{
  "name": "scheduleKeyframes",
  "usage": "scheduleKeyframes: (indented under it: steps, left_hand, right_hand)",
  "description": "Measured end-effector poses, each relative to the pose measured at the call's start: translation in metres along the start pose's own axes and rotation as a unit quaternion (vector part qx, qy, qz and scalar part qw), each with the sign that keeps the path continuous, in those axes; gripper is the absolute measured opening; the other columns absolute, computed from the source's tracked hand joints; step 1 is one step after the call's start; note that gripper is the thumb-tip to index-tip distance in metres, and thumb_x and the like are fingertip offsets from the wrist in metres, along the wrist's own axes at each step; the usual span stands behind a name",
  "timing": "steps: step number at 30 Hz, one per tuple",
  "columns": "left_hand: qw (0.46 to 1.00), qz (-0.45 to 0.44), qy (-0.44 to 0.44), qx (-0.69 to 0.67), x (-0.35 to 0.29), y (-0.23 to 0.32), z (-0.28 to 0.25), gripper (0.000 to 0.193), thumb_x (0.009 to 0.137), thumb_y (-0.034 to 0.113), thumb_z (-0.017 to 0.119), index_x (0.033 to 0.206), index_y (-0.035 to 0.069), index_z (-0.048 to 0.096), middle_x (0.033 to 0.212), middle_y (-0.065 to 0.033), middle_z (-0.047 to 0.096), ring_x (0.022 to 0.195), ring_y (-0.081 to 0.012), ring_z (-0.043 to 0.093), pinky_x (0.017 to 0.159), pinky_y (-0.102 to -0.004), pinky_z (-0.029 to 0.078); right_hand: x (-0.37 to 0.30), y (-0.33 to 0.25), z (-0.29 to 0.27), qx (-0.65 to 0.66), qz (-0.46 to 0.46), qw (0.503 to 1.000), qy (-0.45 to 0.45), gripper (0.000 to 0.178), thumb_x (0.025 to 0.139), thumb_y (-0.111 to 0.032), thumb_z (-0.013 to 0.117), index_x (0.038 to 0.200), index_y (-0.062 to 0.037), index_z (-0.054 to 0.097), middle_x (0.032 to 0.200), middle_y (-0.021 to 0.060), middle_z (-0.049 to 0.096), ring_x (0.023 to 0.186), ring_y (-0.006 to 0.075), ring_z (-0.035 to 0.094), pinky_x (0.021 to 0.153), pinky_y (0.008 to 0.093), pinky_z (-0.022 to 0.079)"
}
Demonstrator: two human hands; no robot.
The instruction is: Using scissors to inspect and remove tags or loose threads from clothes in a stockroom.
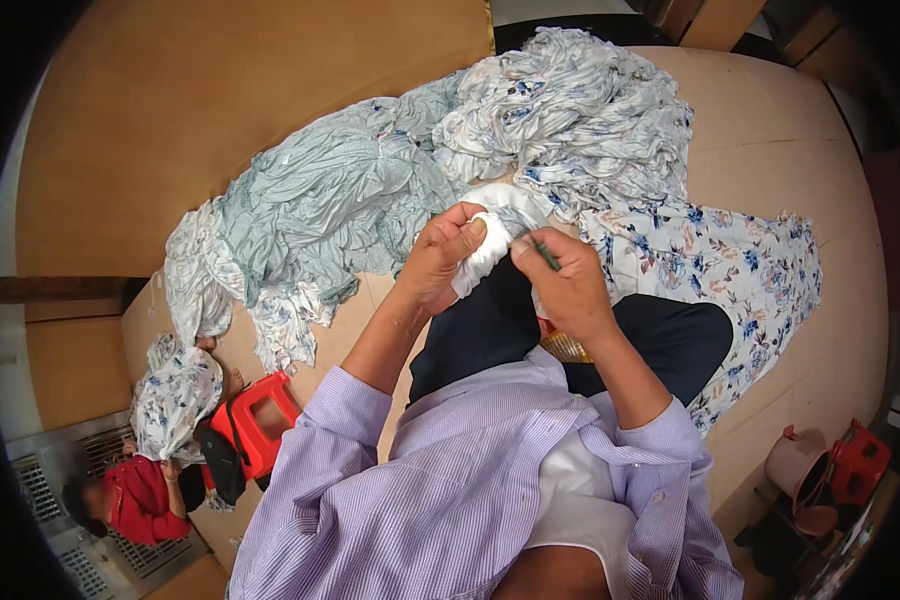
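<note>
So — L hand (440, 258) pinching cloth (483, 252), R hand (575, 287) gripping tool (546, 254) — fabric heap (570, 110) ahead, red stool (256, 452) L

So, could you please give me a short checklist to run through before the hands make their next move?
1. Left hand has a firm hold on the white cloth: ok, thumb and fingers pinch it.
2. Right hand holds the green tool: ok.
3. Tool's tip is clear of the left fingers: cannot tell, too small to make out.
4. Flowered cloth is fully in view: not ok, the right knee hides part.
5. Co-worker is away from both hands: ok, off to the left.
</note>
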State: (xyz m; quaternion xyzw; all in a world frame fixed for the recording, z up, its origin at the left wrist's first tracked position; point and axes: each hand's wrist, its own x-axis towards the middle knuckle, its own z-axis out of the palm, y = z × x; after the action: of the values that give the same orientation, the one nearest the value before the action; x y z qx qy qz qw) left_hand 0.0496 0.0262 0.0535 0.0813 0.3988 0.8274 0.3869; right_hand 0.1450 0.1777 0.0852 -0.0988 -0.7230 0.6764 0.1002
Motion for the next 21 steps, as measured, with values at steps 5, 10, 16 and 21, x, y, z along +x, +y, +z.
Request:
scheduleKeyframes:
  steps: [5, 10, 16, 21]
  left_hand:
    - [1.000, -0.013, 0.013, 0.020, 0.001, -0.002, 0.003, 0.018, 0.093, 0.008, 0.056, 0.109, 0.000, 0.054, 0.094, -0.0072, 0.065, 0.077, -0.0084, 0.060, 0.069, -0.0179, 0.047]
    - [0.999, -0.026, 0.025, 0.037, 0.002, -0.005, 0.001, 0.016, 0.093, 0.006, 0.056, 0.107, 0.001, 0.054, 0.092, -0.0058, 0.064, 0.075, -0.0073, 0.059, 0.069, -0.0168, 0.046]
    - [0.992, -0.040, -0.007, 0.120, 0.006, -0.013, 0.001, 0.021, 0.088, 0.003, 0.062, 0.107, 0.002, 0.054, 0.091, -0.0049, 0.063, 0.075, -0.0079, 0.058, 0.068, -0.0163, 0.045]
    - [0.979, -0.029, -0.020, 0.201, -0.001, -0.011, 0.007, 0.027, 0.082, -0.002, 0.067, 0.105, 0.003, 0.054, 0.089, -0.0028, 0.061, 0.077, -0.0082, 0.057, 0.070, -0.0184, 0.045]
  right_hand:
    - [0.000, -0.003, -0.022, 0.180, 0.152, 0.971, 0.032, 0.009, 0.087, -0.013, 0.059, 0.084, -0.0055, 0.062, 0.059, -0.0030, 0.048, 0.048, 0.0058, 0.033, 0.046, 0.0209, 0.028]
    - [0.009, 0.002, -0.053, 0.368, 0.136, 0.913, 0.112, 0.005, 0.088, -0.008, 0.059, 0.091, -0.0060, 0.059, 0.059, -0.0055, 0.043, 0.045, 0.0022, 0.028, 0.039, 0.0179, 0.022]
    - [0.017, 0.025, -0.044, 0.090, 0.086, 0.990, 0.060, 0.014, 0.087, -0.010, 0.062, 0.099, -0.0040, 0.063, 0.063, -0.0055, 0.046, 0.052, 0.0038, 0.035, 0.048, 0.0171, 0.028]
    - [0.024, 0.044, -0.042, 0.014, 0.093, 0.993, -0.077, 0.013, 0.086, -0.009, 0.062, 0.098, -0.0025, 0.063, 0.068, -0.0035, 0.051, 0.062, 0.0052, 0.040, 0.059, 0.0177, 0.034]
